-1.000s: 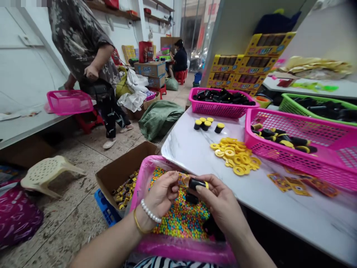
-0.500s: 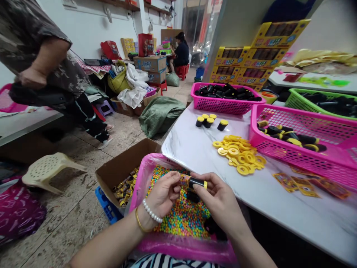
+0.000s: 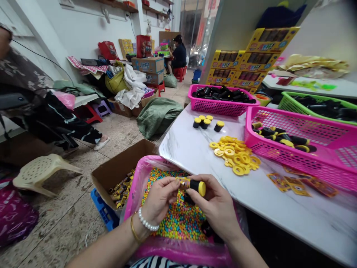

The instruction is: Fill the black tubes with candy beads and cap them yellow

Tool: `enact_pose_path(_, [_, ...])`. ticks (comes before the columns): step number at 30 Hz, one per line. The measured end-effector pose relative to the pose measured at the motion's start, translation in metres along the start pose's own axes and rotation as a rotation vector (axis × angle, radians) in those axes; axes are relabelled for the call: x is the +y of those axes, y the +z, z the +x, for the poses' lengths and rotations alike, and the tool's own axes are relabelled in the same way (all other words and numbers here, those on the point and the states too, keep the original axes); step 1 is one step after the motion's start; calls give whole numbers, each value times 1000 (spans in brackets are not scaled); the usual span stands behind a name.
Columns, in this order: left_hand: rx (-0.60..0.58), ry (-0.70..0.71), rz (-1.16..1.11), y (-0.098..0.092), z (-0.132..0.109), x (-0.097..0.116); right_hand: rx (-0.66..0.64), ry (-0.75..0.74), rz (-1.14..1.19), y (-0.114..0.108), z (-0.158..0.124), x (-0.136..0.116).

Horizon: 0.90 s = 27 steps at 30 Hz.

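Note:
My left hand (image 3: 160, 199) and my right hand (image 3: 214, 204) together hold a black tube (image 3: 193, 184) above a pink-lined bin of small multicoloured candy balls (image 3: 174, 219). A yellow cap (image 3: 202, 188) sits on the tube's right end. The left fingers pinch the tube's orange printed end, and the right fingers wrap the black body. Below my right hand, a black tube (image 3: 189, 199) and another dark tube (image 3: 208, 228) lie on the candy. My wrists and forearms hide the bin's near part.
A marble-topped table (image 3: 279, 212) to the right holds yellow rings, several capped tubes, printed labels and a pink basket of tubes. A cardboard box of gold-wrapped tubes (image 3: 121, 190) stands left of the bin. A person (image 3: 28, 100) stands at far left.
The tube has turned so its yellow cap faces more toward me. The standing person has moved left, partly out of view, and the view has shifted slightly.

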<state>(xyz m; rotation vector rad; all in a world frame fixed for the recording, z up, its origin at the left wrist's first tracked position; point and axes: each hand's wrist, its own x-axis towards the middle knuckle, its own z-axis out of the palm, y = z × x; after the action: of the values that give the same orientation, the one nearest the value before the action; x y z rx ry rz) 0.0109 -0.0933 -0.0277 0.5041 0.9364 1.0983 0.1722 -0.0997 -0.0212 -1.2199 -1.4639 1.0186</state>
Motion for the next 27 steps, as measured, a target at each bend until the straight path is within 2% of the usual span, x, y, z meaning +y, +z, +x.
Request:
enact_pose_path(5, [-48,15,-65,1,-3,-1,-7,-38,162,0,1,0])
enact_pose_path(10, [-94,-14,-137,0,-5,-2,27,1,236,5,-2,2])
enact_pose_path(14, [-93,0,-107,-1,-6,0,34,-40,117,6,-3,3])
enact_pose_path(17, [-127,-35,-40,-1,-6,2,-44,-139,-53,3,-4,4])
enact_pose_path(20, [-110,-19,48,-3,-6,3,-119,-139,-98,-1,-8,6])
enact_pose_path(23, [-147,40,126,-5,-6,2,-97,-98,-73,-5,-14,13])
enact_pose_path(27, [-179,20,134,-8,-4,2,-58,-233,-196,-9,-16,23])
